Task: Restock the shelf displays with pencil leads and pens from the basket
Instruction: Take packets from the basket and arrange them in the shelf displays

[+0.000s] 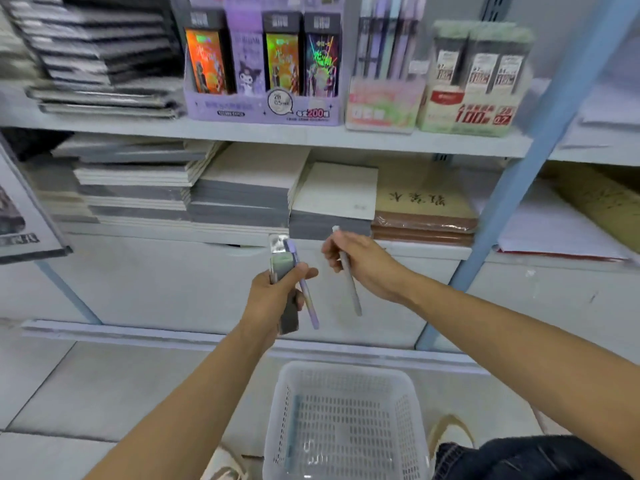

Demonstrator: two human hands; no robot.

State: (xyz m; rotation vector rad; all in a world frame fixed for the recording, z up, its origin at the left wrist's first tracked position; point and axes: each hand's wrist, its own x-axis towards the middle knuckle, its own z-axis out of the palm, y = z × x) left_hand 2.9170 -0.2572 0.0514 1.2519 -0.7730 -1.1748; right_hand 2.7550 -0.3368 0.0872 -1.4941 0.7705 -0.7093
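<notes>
My left hand (277, 292) grips a pencil lead box (282, 265) together with a purple pen (306, 292), held upright in front of the lower shelf. To its right, my right hand (360, 265) holds a grey pen (349, 285) that slants down from the fingers. Below both hands a white mesh basket (343, 375) stands on the floor with one bluish pen (292, 431) lying along its left side. On the upper shelf are a purple lead display (256, 109), a pink pen display (381, 105) and a pale lead display (464, 112).
Stacks of notebooks (242, 192) fill the lower shelf, and dark folders (104, 57) sit at the upper left. A blue shelf post (512, 195) slants down the right side. My shoes and a dark trouser leg (519, 459) flank the basket.
</notes>
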